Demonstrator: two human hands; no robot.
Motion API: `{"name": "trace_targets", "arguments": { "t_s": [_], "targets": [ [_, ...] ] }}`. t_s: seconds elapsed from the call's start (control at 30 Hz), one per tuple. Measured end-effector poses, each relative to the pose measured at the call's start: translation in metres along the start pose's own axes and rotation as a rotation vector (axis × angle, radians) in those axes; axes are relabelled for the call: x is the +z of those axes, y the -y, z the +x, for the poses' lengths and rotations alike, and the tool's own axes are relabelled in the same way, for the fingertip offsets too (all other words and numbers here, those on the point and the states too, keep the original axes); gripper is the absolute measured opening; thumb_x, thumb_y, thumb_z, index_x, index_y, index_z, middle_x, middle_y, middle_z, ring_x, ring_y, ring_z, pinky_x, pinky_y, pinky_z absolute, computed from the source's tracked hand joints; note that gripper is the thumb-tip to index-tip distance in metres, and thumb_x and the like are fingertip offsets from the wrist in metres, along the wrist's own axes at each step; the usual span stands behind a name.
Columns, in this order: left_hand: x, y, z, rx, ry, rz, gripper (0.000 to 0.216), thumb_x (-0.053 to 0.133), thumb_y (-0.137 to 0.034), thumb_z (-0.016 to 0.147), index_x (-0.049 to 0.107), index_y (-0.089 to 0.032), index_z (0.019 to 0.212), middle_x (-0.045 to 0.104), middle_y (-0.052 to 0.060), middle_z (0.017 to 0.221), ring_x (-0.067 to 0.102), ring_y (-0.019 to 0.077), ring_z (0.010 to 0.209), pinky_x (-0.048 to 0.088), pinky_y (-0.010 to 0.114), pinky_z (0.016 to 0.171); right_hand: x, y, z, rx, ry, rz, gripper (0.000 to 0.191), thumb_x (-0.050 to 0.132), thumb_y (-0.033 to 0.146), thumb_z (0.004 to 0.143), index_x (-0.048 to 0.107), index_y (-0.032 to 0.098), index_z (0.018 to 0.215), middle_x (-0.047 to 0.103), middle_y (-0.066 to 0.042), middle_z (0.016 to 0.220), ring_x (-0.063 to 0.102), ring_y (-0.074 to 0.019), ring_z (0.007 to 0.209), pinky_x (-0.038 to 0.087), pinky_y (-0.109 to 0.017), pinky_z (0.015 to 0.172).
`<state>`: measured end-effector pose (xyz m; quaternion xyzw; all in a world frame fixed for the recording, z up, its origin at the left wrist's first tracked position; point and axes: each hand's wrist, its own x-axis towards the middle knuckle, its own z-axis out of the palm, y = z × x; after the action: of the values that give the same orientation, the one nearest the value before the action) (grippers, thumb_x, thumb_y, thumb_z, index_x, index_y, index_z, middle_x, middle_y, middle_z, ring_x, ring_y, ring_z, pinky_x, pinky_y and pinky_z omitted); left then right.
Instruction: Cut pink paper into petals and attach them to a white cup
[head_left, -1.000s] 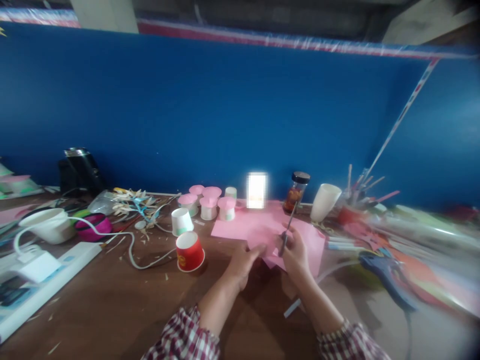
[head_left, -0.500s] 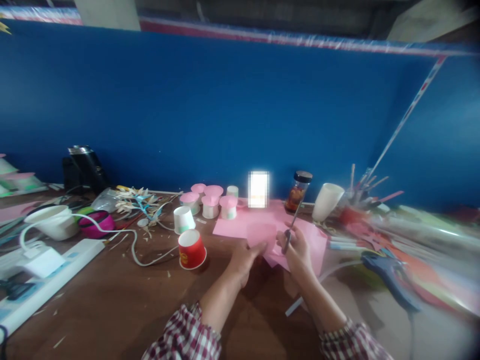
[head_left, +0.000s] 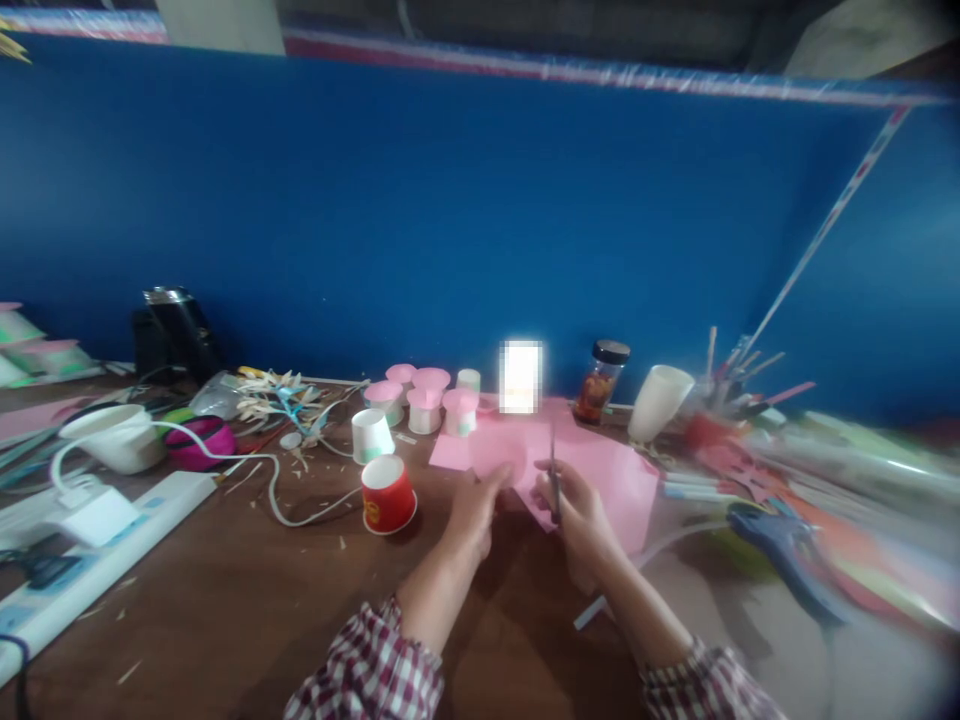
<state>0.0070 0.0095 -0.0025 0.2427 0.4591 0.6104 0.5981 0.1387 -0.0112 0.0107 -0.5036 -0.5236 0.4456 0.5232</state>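
Note:
My right hand (head_left: pixel 583 508) is closed around a pair of scissors (head_left: pixel 555 470), whose blades point up and away from me. A piece of pink paper (head_left: pixel 516 462) is pinched in my left hand (head_left: pixel 472 508), just left of the scissors. Its outline blends into the larger pink sheets (head_left: pixel 615 480) lying behind and under my hands. To the left of my left hand a red paper cup (head_left: pixel 388 497) stands upside down or upright with a pale top showing; beyond it is a white paper cup (head_left: pixel 372 437). Several small cups with pink paper tops (head_left: pixel 426 395) stand farther back.
A white power strip (head_left: pixel 112 550) with a plugged-in charger lies at left. At right are a blue glue gun (head_left: pixel 784 560), a white cup (head_left: pixel 660 402) and blurred craft materials. A dark-lidded jar (head_left: pixel 600 380) stands by the blue partition (head_left: pixel 465 200).
The scissors have swung left, from slanting right to nearly upright, and my right hand has moved slightly left. My left hand has shifted a little left with the pink paper.

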Motion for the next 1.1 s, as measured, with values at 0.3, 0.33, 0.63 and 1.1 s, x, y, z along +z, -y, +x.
{"name": "trace_targets", "arguments": {
  "t_s": [0.3,0.33,0.63,1.1],
  "targets": [
    [0.004,-0.014,-0.009,0.003,0.0,-0.098,0.029,0.076,-0.028,0.061,0.059,-0.014,0.079,0.059,-0.002,0.052,0.054,0.0113,0.042,0.04,0.022,0.043,0.002,0.003,-0.006,-0.05,0.229,-0.151,0.043,0.061,0.049,0.081,0.062,0.013,0.104,0.06,0.0,0.064,0.057,-0.0139,0.059,0.043,-0.023,0.053],
    [0.004,-0.015,-0.009,-0.003,0.008,-0.108,0.03,0.076,-0.029,0.061,0.059,-0.014,0.079,0.059,-0.002,0.052,0.054,0.0112,0.042,0.04,0.022,0.043,0.002,0.003,-0.007,-0.047,0.238,-0.163,0.043,0.06,0.05,0.081,0.062,0.013,0.104,0.061,0.0,0.063,0.057,-0.0143,0.058,0.043,-0.023,0.052],
    [0.006,-0.017,-0.008,-0.034,-0.007,-0.139,0.031,0.078,-0.027,0.058,0.057,-0.014,0.077,0.057,-0.003,0.052,0.054,0.0105,0.043,0.041,0.021,0.044,0.001,-0.005,-0.005,-0.072,0.33,-0.133,0.04,0.059,0.048,0.083,0.061,0.014,0.105,0.064,-0.002,0.072,0.059,-0.0147,0.06,0.047,-0.024,0.053],
    [0.005,-0.016,-0.01,-0.026,0.03,-0.141,0.032,0.08,-0.027,0.056,0.062,-0.012,0.077,0.061,-0.001,0.054,0.055,0.0109,0.044,0.042,0.022,0.044,0.0,0.002,-0.008,-0.04,0.277,-0.207,0.043,0.057,0.049,0.084,0.063,0.013,0.108,0.066,-0.003,0.069,0.06,-0.0143,0.057,0.047,-0.023,0.051]
  ]
}}
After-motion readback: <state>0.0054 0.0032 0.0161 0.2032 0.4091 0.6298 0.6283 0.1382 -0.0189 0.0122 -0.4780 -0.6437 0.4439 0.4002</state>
